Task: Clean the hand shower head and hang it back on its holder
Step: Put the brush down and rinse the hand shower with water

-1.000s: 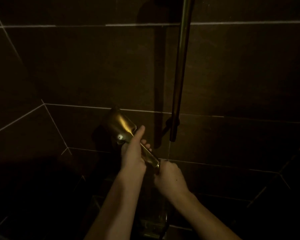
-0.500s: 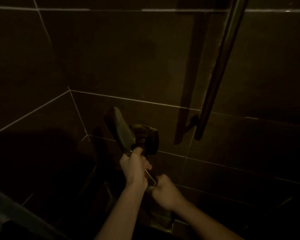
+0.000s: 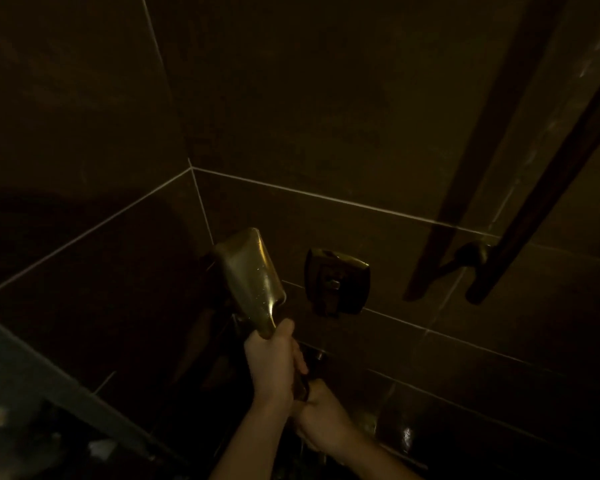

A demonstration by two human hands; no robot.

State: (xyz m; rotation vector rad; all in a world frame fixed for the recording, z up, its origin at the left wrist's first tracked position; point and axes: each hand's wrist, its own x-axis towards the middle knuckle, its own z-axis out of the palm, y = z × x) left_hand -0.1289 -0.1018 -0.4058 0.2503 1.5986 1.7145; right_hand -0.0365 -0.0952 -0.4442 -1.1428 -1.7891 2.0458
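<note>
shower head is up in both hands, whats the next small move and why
Probably shift the shower head right toward the wall holder. The left hand grips its handle just below the head, the right hand grips lower down, and the holder sits empty just beside it.

No text, label, brand, number or sign could be read anywhere in the dim head view; the brass-coloured fittings and the dark wall tiles bore no legible marking.
</note>
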